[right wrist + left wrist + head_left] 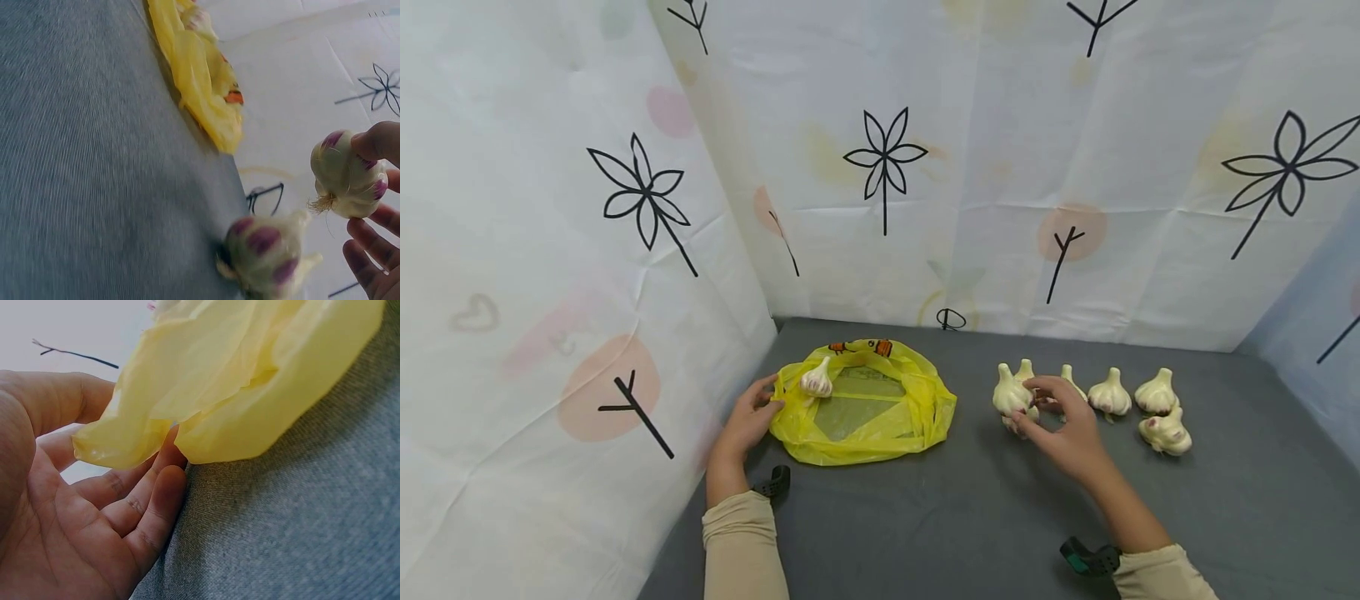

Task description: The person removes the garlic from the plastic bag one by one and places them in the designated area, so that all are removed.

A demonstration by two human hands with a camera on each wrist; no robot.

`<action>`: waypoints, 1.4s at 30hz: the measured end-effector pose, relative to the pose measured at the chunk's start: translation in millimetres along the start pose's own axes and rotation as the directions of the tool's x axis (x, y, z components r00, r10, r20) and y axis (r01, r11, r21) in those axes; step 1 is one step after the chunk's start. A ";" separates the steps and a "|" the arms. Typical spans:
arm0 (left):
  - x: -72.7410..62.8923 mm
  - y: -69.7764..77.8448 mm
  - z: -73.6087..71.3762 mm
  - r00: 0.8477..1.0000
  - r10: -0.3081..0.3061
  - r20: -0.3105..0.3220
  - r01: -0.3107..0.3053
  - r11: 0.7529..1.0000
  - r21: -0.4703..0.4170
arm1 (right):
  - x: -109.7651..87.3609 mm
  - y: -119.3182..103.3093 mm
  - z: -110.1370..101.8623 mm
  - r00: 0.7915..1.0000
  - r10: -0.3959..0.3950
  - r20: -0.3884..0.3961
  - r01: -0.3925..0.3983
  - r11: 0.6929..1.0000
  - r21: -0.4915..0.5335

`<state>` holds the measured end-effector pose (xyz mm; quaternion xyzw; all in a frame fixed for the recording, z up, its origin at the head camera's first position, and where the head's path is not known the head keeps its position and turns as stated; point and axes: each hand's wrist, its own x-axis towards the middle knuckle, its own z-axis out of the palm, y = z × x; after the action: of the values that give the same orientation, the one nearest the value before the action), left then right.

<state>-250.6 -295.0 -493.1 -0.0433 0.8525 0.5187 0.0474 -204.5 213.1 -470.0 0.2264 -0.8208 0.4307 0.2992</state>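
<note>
My right hand (1070, 429) holds a garlic bulb (345, 172) between thumb and fingertips, its roots showing in the right wrist view. In that view another bulb (265, 250) sits below the held one. On the left, a yellow plastic bag (861, 454) lies spread with its mouth facing up. One white garlic bulb (817, 379) rests inside its left edge. My left hand (748, 423) is at the bag's left side, where its loosely bent fingers touch the yellow film; some fingertips are hidden behind the film in the left wrist view.
More garlic bulbs stand right of my right hand, among them one bulb (1109, 394), another (1157, 392) and a tilted one (1167, 432). The grey tabletop (925, 525) is bounded by a printed white cloth (992, 275) at the back and left.
</note>
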 end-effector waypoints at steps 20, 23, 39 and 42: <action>3.3 -2.0 2.1 1.000 -0.009 -0.010 0.010 1.000 0.005 | -35.5 22.8 -40.9 0.987 0.137 -0.082 -0.147 0.980 -0.132; 2.9 -1.8 2.2 1.000 -0.004 -0.011 0.004 1.000 0.006 | -39.6 27.7 -47.0 0.984 0.149 -0.092 -0.162 0.975 -0.152; 2.8 -2.0 1.1 1.000 -0.005 -0.008 0.005 1.000 -0.014 | -46.0 43.5 -79.9 0.962 0.242 -0.127 -0.271 0.905 -0.328; 3.1 -3.7 0.9 1.000 -0.009 -0.012 0.009 1.000 -0.016 | -47.8 44.8 -83.0 0.960 0.251 -0.122 -0.278 0.901 -0.334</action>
<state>-253.2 -295.9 -497.2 -0.0505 0.8484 0.5251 0.0443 -173.7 312.1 -491.1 0.0397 -0.8949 0.3240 0.3042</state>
